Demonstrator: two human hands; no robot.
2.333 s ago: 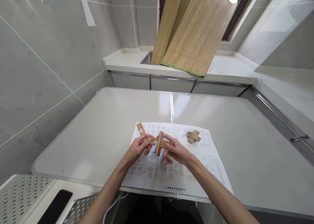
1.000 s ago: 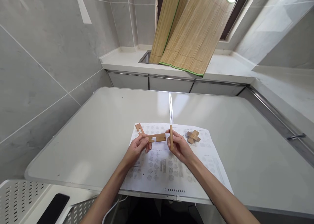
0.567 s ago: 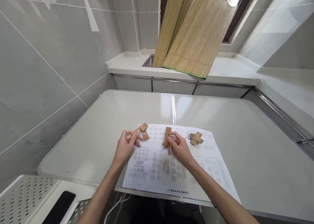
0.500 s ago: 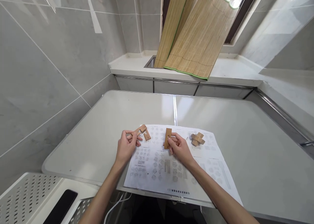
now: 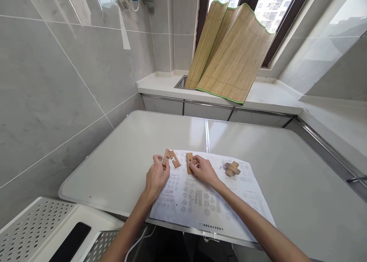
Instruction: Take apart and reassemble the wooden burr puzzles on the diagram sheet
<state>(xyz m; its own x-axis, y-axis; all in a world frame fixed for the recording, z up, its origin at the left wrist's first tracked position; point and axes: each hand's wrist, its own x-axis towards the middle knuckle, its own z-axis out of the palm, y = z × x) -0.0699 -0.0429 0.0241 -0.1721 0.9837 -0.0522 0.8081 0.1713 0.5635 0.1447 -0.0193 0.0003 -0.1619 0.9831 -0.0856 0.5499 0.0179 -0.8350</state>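
Two flat notched wooden puzzle pieces (image 5: 172, 158) lie on the top left of a printed instruction sheet (image 5: 206, 200). My left hand (image 5: 156, 176) rests beside them, its fingertips touching the left piece, fingers loosely curled. My right hand (image 5: 202, 170) pinches a third flat wooden piece (image 5: 189, 163) and holds it against the sheet. An assembled wooden cross-shaped puzzle (image 5: 232, 168) sits on the sheet to the right of my right hand.
The sheet lies on a white folding table (image 5: 120, 155) with a centre seam. A rolled bamboo mat (image 5: 229, 59) leans against the window over a white counter. At lower left stands a white perforated rack (image 5: 25, 227) with a black phone (image 5: 69, 241).
The joined pieces were pulled apart. My left hand laid its two pieces down on the sheet; my right hand lowered its piece to the paper. The camera tilted upward.
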